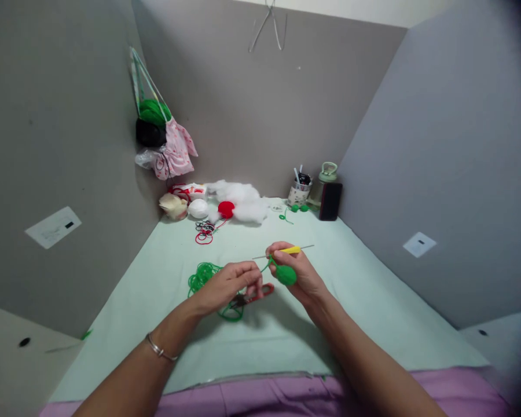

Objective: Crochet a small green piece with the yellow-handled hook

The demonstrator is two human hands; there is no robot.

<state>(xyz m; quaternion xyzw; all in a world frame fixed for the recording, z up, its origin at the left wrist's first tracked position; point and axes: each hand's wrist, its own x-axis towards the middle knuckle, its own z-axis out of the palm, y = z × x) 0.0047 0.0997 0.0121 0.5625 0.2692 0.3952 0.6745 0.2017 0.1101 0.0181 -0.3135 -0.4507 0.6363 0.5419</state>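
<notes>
My right hand (301, 275) is closed around a yellow-handled crochet hook (292, 250) and also holds a small green crocheted piece (286, 275), rounded in shape. A thin metal rod shows on both sides of the yellow handle; whether it is all one tool I cannot tell. From the piece a green strand runs left to my left hand (232, 284), whose fingers are pinched on this yarn. Below the left fingers, scissors (265, 291) with orange-red handles lie on the table, partly hidden. A loose heap of green yarn (203, 277) spreads beside and under that hand.
White stuffing (245, 202), a red ball (226, 209) and a white yarn ball (198, 208) sit at the back. Tangled red and black yarn (205, 231) lies before them. Back right stand a pen holder (299, 194), a bottle (327, 174) and a phone (330, 201). Partitions surround the table.
</notes>
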